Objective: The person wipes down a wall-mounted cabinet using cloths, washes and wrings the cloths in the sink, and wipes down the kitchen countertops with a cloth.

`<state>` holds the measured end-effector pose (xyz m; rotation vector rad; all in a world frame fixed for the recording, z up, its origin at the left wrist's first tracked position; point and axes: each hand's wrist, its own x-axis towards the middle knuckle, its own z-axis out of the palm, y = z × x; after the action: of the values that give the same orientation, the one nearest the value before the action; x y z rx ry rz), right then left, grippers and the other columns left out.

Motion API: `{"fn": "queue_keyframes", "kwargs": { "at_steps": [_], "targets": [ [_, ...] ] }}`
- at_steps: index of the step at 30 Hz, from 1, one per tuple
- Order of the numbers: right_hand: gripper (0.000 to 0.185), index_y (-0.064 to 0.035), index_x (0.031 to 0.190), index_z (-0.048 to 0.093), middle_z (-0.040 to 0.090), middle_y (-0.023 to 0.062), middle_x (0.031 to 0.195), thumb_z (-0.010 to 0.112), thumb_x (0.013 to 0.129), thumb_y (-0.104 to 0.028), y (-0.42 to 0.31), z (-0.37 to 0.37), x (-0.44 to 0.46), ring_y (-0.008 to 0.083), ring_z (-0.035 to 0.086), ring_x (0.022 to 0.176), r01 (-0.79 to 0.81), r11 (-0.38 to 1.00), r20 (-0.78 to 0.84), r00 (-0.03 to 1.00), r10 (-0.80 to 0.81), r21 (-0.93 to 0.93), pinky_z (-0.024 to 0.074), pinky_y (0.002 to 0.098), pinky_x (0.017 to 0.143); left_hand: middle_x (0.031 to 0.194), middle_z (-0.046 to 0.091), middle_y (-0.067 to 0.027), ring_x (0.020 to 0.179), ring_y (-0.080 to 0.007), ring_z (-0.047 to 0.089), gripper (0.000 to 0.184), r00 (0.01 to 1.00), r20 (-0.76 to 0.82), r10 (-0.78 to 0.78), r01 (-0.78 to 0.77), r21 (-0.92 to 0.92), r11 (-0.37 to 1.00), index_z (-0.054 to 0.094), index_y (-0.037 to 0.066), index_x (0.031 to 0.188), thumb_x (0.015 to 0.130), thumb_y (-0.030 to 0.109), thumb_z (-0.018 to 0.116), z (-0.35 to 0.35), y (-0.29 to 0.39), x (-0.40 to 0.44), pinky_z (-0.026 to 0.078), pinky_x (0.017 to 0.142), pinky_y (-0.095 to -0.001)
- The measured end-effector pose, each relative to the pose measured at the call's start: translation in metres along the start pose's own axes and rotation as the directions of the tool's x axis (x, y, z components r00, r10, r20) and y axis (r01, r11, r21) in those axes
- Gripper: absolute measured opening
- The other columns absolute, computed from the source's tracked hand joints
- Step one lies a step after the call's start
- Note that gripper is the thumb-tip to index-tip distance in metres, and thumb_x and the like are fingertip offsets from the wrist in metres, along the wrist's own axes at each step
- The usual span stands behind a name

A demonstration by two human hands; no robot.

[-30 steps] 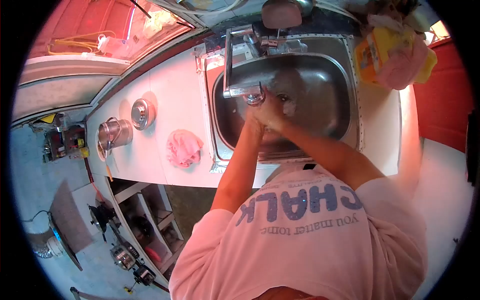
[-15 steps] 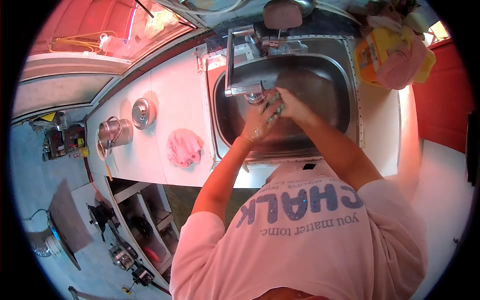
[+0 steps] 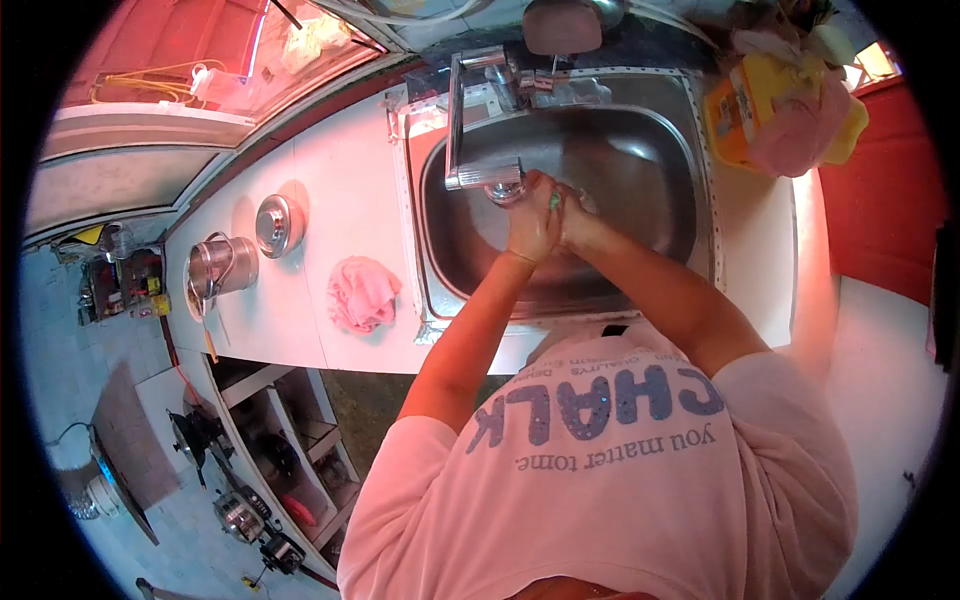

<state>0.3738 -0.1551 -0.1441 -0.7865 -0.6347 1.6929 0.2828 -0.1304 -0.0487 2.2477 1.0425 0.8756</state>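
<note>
My left hand (image 3: 535, 225) and my right hand (image 3: 580, 222) are pressed together over the steel sink (image 3: 640, 150). My left fingers reach up beside the chrome faucet's spout (image 3: 500, 188). Against its side lies my right hand, partly covered. Fingers on both are closed together, and whatever lies between the palms is hidden. A small green spot, apparently a painted nail, shows where the hands meet. Their skin looks wet.
On the white counter to the left are a crumpled pink cloth (image 3: 363, 295), a round metal container (image 3: 280, 225) and a metal pot with a handle (image 3: 222, 265). Right of the sink stands a yellow container (image 3: 735, 110) with a pink cloth (image 3: 800, 135) over it.
My left fingers have moved up toward the spout. The right fingers, earlier spread across the back of my left hand with green nails showing, now lie alongside it.
</note>
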Motion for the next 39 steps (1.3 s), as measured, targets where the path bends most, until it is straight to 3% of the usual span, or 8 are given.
{"fn": "queue_keyframes", "kwargs": {
  "at_steps": [5, 12, 17, 20, 28, 31, 35, 39],
  "targets": [
    [0.038, -0.0036, 0.112, 0.059, 0.061, 0.0163, 0.11, 0.06, 0.08, -0.023, 0.019, 0.0, -0.007, 0.0283, 0.058, 0.104, -0.124, 0.897, -0.182, 0.982, 0.05, -0.425, 0.0428, 0.0395, 0.091, 0.083, 0.059, -0.022, 0.08, -0.0347, 0.057, 0.027, 0.971, -0.192, -0.142, 0.134, -0.057, 0.989, 0.057, -0.003, 0.085, 0.092, 0.022, 0.051, 0.019, -0.009, -0.005, 0.042, 0.072, -0.044],
    [0.039, -0.0032, 0.11, 0.061, 0.062, 0.02, 0.107, 0.059, 0.081, -0.029, 0.049, 0.003, -0.021, 0.033, 0.06, 0.099, -0.359, 0.496, -0.364, 0.927, 0.091, -0.791, 0.0448, 0.0432, 0.085, 0.069, 0.06, -0.0108, 0.059, -0.0216, 0.053, 0.034, 0.607, 0.196, -0.77, 0.746, -0.475, 0.467, 0.062, 0.001, 0.08, 0.094, 0.031, 0.052, 0.042, -0.043, -0.027, 0.041, 0.054, -0.0393],
    [0.04, -0.0029, 0.108, 0.062, 0.063, 0.0226, 0.105, 0.058, 0.081, -0.033, 0.013, -0.027, -0.003, 0.0364, 0.061, 0.096, -0.215, 0.408, -0.116, 0.96, 0.253, -0.887, 0.0463, 0.0459, 0.082, 0.077, 0.061, -0.0111, 0.065, -0.0245, 0.059, 0.038, 0.359, 0.326, -0.875, 0.667, -0.745, -0.004, 0.062, 0.005, 0.087, 0.094, 0.04, 0.049, 0.045, -0.074, -0.066, 0.047, 0.058, -0.0414],
    [0.044, -0.0049, 0.12, 0.054, 0.061, 0.0189, 0.112, 0.056, 0.077, -0.014, -0.053, -0.017, 0.03, 0.0317, 0.059, 0.102, -0.255, 0.293, -0.331, 0.91, -0.25, -0.922, 0.0454, 0.0407, 0.089, 0.089, 0.063, -0.0131, 0.079, -0.0286, 0.064, 0.044, 0.205, 0.373, -0.905, 0.665, -0.732, -0.151, 0.06, 0.004, 0.099, 0.096, 0.045, 0.044, 0.017, -0.076, -0.065, 0.054, 0.07, -0.0438],
    [0.071, -0.0072, 0.141, 0.039, 0.054, 0.0165, 0.129, 0.062, 0.075, -0.018, -0.131, -0.025, 0.102, 0.0304, 0.054, 0.113, -0.062, 0.327, -0.219, 0.856, -0.468, -0.943, 0.0387, 0.0374, 0.099, 0.123, 0.055, -0.018, 0.118, -0.0339, 0.05, 0.057, 0.341, 0.666, -0.663, 0.377, -0.743, -0.552, 0.05, 0.004, 0.124, 0.1, 0.048, 0.023, -0.022, -0.034, -0.053, 0.038, 0.101, -0.0522],
    [0.064, -0.0066, 0.136, 0.047, 0.058, 0.012, 0.124, 0.065, 0.077, -0.025, -0.12, -0.049, 0.065, 0.0252, 0.055, 0.109, 0.025, 0.614, -0.167, 0.953, -0.252, -0.789, 0.0387, 0.0346, 0.098, 0.128, 0.052, -0.017, 0.119, -0.0344, 0.048, 0.056, 0.286, 0.707, -0.646, 0.354, -0.705, -0.615, 0.046, 0.003, 0.128, 0.1, 0.046, 0.025, -0.017, -0.013, -0.049, 0.037, 0.1, -0.0537],
    [0.056, -0.0102, 0.13, 0.051, 0.056, 0.0075, 0.125, 0.053, 0.09, -0.05, -0.105, -0.036, -0.035, 0.0223, 0.054, 0.11, -0.465, 0.834, -0.182, 0.885, 0.429, -0.296, 0.0416, 0.0366, 0.095, 0.125, 0.055, -0.0123, 0.114, -0.0311, 0.053, 0.058, 0.445, 0.754, -0.483, 0.443, -0.654, -0.613, 0.047, 0.009, 0.128, 0.098, 0.053, 0.024, -0.022, 0.025, -0.033, 0.045, 0.089, -0.0482],
    [0.06, -0.0093, 0.134, 0.046, 0.051, 0.007, 0.131, 0.049, 0.091, -0.051, -0.099, -0.017, -0.1, 0.0209, 0.052, 0.114, -0.329, 0.901, -0.096, 0.925, 0.368, 0.282, 0.0432, 0.0422, 0.093, 0.123, 0.057, -0.0121, 0.115, -0.0301, 0.053, 0.059, 0.525, 0.696, -0.489, 0.517, -0.718, -0.467, 0.052, 0.012, 0.125, 0.097, 0.055, 0.022, -0.029, 0.072, -0.02, 0.046, 0.088, -0.0472]
  ]
}}
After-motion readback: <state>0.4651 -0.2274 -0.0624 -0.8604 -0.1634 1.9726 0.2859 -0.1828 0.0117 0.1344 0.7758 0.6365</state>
